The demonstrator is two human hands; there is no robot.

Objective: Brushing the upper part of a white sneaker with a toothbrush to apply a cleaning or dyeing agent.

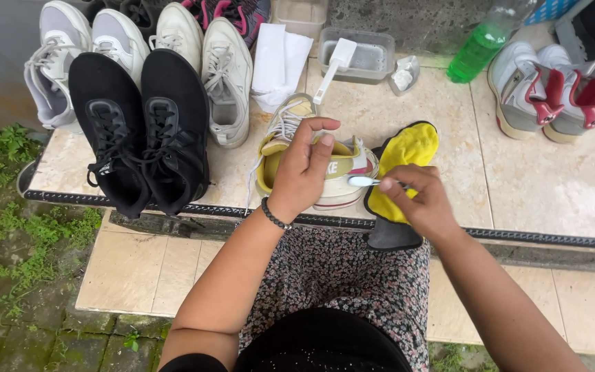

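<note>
Ten shoes [173, 124], two tubs [356, 55], one bottle [480, 48]

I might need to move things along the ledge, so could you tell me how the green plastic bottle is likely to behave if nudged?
The green bottle lies tilted against a white shoe, so it may roll if pushed. It looks like thin clear plastic holding green liquid, so probably light and a little squashy. Its smooth surface could be slippery if wet.

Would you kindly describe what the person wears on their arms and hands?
Both forearms are bare, with no sleeves showing and no gloves. The left hand has a dark beaded bracelet around its wrist. The right hand shows no bracelet, watch or ring.
</note>
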